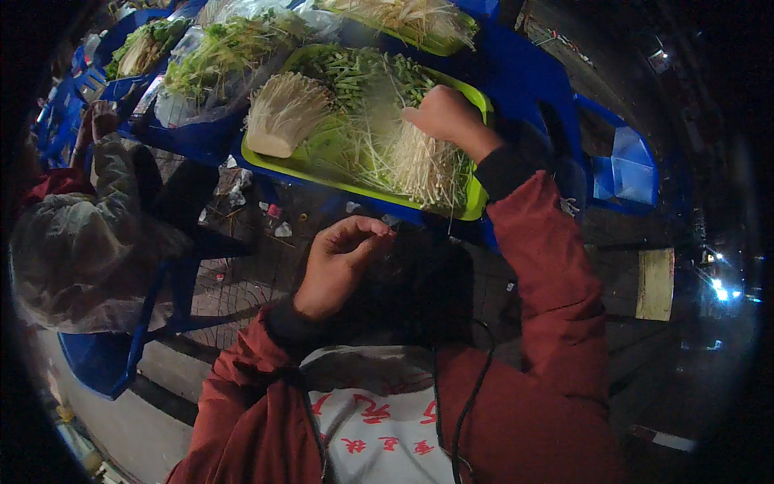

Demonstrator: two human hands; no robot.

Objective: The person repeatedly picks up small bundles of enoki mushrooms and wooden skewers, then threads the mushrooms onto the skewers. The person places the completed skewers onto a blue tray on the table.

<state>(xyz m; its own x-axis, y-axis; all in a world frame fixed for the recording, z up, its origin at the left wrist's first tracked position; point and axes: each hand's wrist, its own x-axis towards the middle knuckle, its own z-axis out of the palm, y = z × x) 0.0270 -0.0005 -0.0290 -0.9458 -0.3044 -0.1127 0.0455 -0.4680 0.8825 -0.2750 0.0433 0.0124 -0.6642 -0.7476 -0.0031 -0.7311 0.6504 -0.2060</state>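
My right hand [446,118] is over the right part of a yellow-green tray [338,189], its fingers curled at loose enoki mushrooms [430,166]. Whether it grips any of them cannot be told. My left hand [341,260] is in front of the tray's near edge, above my lap, with thumb and forefinger close together; anything between them is too small to tell. A thick bundle of enoki mushrooms [287,115] with its base uncut lies at the tray's left end. Cut green beans or similar green pieces [347,75] lie along the far side.
The tray rests on a blue table [520,66]. Beyond it is another tray of enoki [411,21]; leafy greens on plastic [211,60] lie to the left. A person in a grey jacket [78,242] sits at the left on a blue chair. A blue chair [629,163] stands at the right.
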